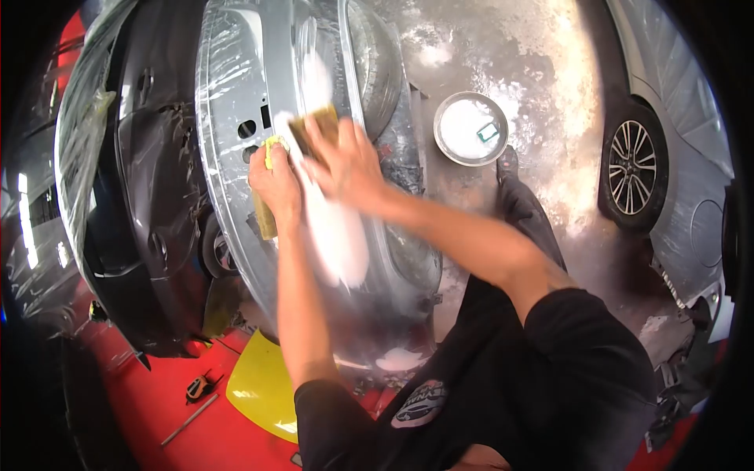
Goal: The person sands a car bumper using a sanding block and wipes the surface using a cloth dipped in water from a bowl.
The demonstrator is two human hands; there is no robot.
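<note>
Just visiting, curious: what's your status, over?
Right hand on brown block. Left hand holding yellow piece. White patch on grey panel. Possibly in the way: left hand, close alongside.

The left arm rises almost straight from the lower middle of the frame, only slightly bent, to the left hand in the upper left of centre — its fingers curled in a grip and pointing toward the top. The right arm bends plainly at the elbow, right of centre, and its forearm slants up and to the left. The right hand is just beside the left, back to the camera, fingers slightly apart, bearing down — and blurred.
</note>
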